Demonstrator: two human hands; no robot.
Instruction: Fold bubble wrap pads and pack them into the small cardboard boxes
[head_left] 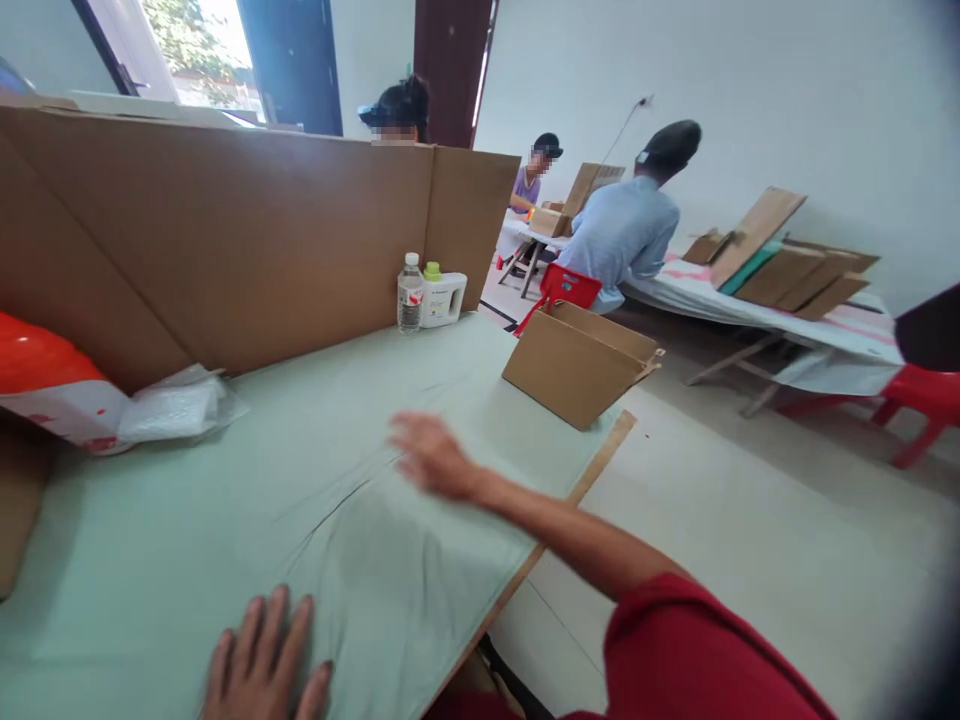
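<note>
My left hand (262, 660) lies flat, fingers spread, on the pale green cloth (225, 520) that covers the table, near its front edge. My right hand (431, 458) is blurred above the cloth further out, fingers apart and holding nothing; its red-sleeved arm reaches in from the lower right. The cloth is wrinkled between the two hands. A folded cardboard box (574, 365) rests on the table's right edge, a short way beyond my right hand.
A tall cardboard screen (240, 230) stands along the table's far side. A water bottle (409, 293) and a white jug (444, 297) stand by it. A plastic bag (176, 405) and an orange-red object (37, 360) lie at left. People sit at other tables behind.
</note>
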